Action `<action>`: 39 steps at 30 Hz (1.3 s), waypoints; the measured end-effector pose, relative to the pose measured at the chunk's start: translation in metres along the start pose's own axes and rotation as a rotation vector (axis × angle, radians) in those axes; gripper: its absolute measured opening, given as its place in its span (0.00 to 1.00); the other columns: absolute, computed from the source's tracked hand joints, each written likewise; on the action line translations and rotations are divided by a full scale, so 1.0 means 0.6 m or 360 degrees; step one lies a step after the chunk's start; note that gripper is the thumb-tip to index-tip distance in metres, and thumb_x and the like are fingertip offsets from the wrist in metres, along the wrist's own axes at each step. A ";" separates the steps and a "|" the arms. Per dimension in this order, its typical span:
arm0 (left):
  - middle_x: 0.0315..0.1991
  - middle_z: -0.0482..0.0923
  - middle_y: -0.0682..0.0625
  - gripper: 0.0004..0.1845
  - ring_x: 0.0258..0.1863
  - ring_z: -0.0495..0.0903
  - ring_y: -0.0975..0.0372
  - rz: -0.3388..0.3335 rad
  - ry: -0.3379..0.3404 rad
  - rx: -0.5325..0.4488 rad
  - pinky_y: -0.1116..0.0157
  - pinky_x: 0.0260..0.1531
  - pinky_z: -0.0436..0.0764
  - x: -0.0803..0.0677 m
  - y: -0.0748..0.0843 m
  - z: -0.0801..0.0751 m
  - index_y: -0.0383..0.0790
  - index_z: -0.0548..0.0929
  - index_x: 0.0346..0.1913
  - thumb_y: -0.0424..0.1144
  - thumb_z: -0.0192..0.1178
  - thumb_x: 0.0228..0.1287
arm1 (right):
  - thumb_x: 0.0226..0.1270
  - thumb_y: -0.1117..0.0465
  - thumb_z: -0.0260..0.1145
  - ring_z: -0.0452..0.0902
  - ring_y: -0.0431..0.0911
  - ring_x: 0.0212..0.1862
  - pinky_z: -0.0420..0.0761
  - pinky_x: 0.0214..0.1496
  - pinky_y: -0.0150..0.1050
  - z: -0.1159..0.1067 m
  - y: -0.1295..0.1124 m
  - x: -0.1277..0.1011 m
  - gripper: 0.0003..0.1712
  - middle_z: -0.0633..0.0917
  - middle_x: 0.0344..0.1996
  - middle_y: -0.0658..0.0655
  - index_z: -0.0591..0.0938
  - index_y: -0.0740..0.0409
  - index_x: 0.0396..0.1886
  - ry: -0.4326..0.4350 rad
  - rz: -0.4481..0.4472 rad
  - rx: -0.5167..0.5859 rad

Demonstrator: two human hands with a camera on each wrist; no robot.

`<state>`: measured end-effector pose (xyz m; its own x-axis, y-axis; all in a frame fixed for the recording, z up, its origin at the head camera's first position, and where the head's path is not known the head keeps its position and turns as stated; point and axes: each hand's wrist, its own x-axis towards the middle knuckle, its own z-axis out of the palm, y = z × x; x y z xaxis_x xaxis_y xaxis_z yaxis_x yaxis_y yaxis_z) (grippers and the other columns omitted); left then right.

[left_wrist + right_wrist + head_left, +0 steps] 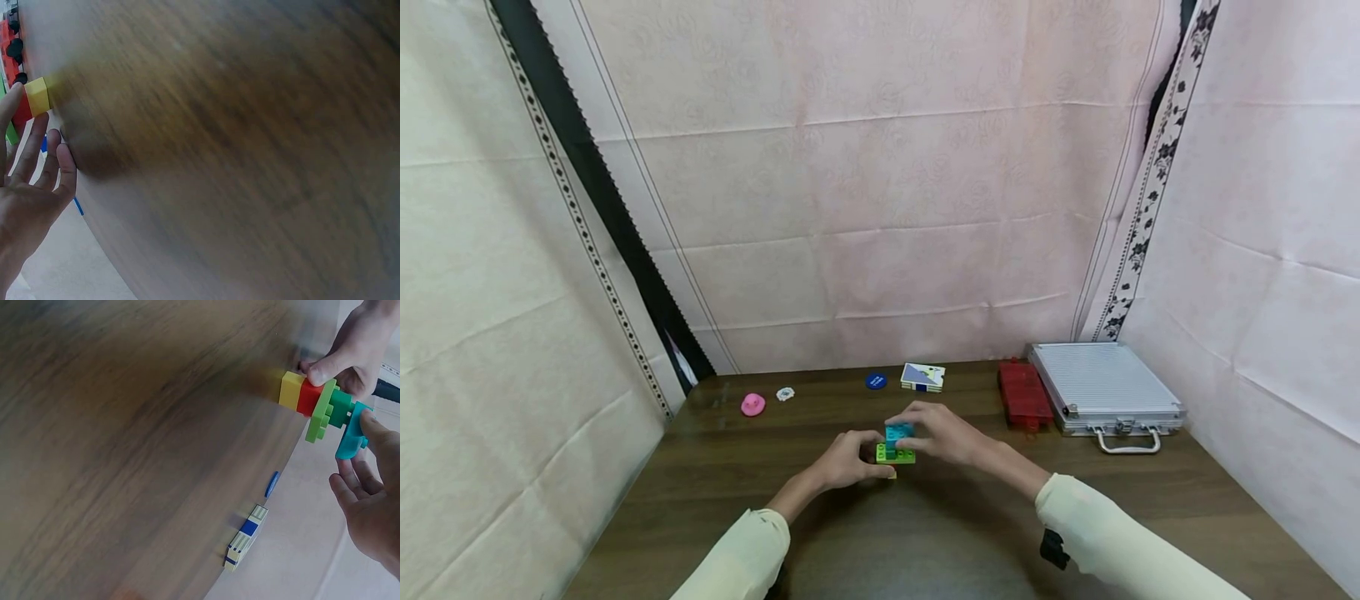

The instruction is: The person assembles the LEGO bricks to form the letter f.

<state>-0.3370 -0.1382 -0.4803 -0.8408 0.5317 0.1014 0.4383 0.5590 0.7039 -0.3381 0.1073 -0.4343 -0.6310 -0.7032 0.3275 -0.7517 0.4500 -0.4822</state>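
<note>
A small stack of toy building bricks stands between both hands, with a yellow brick [290, 390] at the bottom and a red brick [308, 398] on it. Above these come a wider light green brick [319, 415] and a dark green brick [339, 407]. My left hand [848, 461] pinches the lower stack, its thumb against the red brick. At the top, my right hand [942, 433] holds a teal brick [353, 437] between thumb and fingers. Dark green studs show beside the teal brick; I cannot tell whether the two are fully joined.
Toward the back lie a pink toy piece [752, 405], a small white piece [785, 393], a blue disc [876, 381] and a card box [922, 377]. A red case [1025, 393] and a silver case [1105, 383] sit at the right. Cloth [880, 183] hangs behind the table.
</note>
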 end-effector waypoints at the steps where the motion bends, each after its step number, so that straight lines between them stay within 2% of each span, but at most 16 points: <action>1: 0.35 0.82 0.56 0.19 0.33 0.78 0.64 0.0000 0.0000 -0.0004 0.67 0.32 0.79 0.000 0.000 0.000 0.43 0.84 0.55 0.45 0.74 0.66 | 0.73 0.60 0.71 0.81 0.42 0.50 0.84 0.50 0.39 0.000 -0.001 0.000 0.22 0.84 0.53 0.52 0.83 0.54 0.65 -0.0002 0.0002 -0.0006; 14: 0.37 0.82 0.55 0.18 0.34 0.78 0.64 0.0012 -0.0005 -0.0010 0.67 0.34 0.79 0.006 0.009 -0.002 0.42 0.84 0.55 0.44 0.74 0.66 | 0.74 0.58 0.70 0.81 0.43 0.50 0.82 0.47 0.32 -0.005 -0.007 -0.002 0.22 0.83 0.53 0.54 0.83 0.55 0.65 -0.0019 0.0044 -0.0078; 23: 0.37 0.82 0.55 0.19 0.34 0.78 0.63 0.0012 -0.0006 -0.0004 0.67 0.34 0.79 0.005 0.010 -0.001 0.42 0.84 0.55 0.44 0.74 0.65 | 0.74 0.58 0.70 0.81 0.43 0.49 0.83 0.47 0.34 -0.005 -0.014 -0.003 0.22 0.83 0.54 0.54 0.83 0.57 0.65 -0.0033 0.0060 -0.0149; 30: 0.36 0.82 0.54 0.19 0.33 0.78 0.63 0.0020 -0.0006 0.0008 0.67 0.32 0.78 0.004 0.007 0.000 0.42 0.84 0.55 0.45 0.74 0.66 | 0.75 0.53 0.69 0.79 0.39 0.48 0.81 0.47 0.31 0.007 -0.011 -0.006 0.23 0.82 0.55 0.51 0.83 0.50 0.66 -0.0022 0.0098 -0.0270; 39: 0.36 0.82 0.55 0.17 0.33 0.79 0.63 0.0015 -0.0004 0.0017 0.67 0.32 0.79 0.000 0.003 0.002 0.43 0.84 0.55 0.43 0.73 0.67 | 0.77 0.50 0.66 0.79 0.40 0.50 0.82 0.47 0.34 0.022 -0.011 -0.013 0.24 0.81 0.57 0.51 0.81 0.47 0.68 0.0021 0.0110 -0.0338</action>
<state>-0.3361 -0.1365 -0.4801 -0.8360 0.5383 0.1061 0.4493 0.5607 0.6955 -0.3258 0.1024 -0.4443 -0.6839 -0.6600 0.3109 -0.7291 0.6037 -0.3224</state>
